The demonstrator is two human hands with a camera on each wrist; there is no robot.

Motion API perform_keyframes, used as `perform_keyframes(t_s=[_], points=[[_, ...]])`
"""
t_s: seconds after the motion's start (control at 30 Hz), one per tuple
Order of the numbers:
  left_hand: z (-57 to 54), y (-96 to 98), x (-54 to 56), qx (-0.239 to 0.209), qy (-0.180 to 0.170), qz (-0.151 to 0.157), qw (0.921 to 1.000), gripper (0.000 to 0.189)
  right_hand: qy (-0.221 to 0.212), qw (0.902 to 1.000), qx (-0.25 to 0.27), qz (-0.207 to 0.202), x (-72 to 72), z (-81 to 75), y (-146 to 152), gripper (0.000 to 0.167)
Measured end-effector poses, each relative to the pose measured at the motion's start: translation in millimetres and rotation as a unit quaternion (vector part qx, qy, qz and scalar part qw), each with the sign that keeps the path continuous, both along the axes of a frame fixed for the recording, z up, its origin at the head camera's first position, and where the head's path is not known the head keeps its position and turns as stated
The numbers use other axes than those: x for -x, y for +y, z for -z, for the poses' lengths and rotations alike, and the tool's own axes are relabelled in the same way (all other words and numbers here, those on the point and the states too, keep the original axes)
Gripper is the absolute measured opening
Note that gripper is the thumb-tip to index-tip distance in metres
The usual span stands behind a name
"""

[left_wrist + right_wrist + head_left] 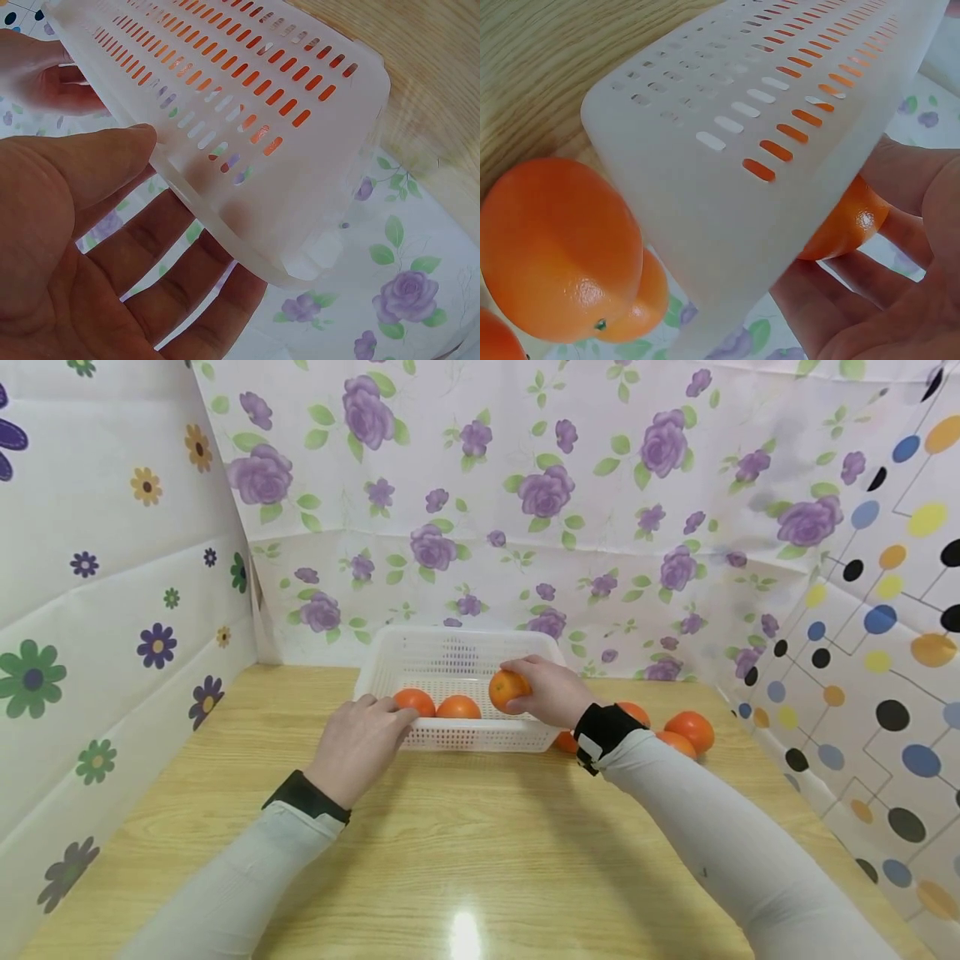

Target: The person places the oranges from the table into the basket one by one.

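Note:
A white perforated plastic basket (480, 739) stands on the table near the back wall. My left hand (360, 743) grips its front rim toward the left corner; in the left wrist view the thumb lies against the outer side of the basket wall (292, 210) and the fingers reach over the rim. My right hand (553, 689) holds an orange (506, 692) at the basket's right front, just above the rim line. The right wrist view shows that orange (851, 225) partly hidden behind the wall. Two more oranges, one (415, 701) beside another (458, 707), lie inside at the front left.
Several oranges (689, 732) lie on the wooden table (450, 835) right of the basket, some partly hidden by my right wrist. One orange (567, 742) sits close against the basket's right front corner. Flowered sheeting (480, 527) rises behind, with patterned sheets at both sides.

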State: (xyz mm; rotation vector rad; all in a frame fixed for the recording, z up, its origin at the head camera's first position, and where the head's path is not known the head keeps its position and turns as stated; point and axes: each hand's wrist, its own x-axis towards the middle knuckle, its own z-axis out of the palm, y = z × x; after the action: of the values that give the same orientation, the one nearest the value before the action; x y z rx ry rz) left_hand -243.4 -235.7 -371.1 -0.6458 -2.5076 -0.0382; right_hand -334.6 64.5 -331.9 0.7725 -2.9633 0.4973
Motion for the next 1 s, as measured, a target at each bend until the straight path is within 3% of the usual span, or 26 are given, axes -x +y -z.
perform_keyframes(t_s=[0.43, 0.8, 1.0], points=[[0.2, -0.9, 1.0, -0.003, 0.004, 0.004, 1.0, 0.022, -0.047, 0.9989, -0.003, -0.001, 7.6, -1.1, -6.4, 0.064], [0.1, -1.4, 1.5, 0.0, -0.003, -0.001, 1.0, 0.023, -0.092, 0.9954, -0.02, 0.017, 27.6, 13.3, -10.3, 0.063], [0.3, -1.3, 1.2, 0.005, -0.003, -0.005, 1.0, 0.023, -0.089, 0.9958, -0.022, -0.001, 33.5, 22.1, -10.0, 0.061]])
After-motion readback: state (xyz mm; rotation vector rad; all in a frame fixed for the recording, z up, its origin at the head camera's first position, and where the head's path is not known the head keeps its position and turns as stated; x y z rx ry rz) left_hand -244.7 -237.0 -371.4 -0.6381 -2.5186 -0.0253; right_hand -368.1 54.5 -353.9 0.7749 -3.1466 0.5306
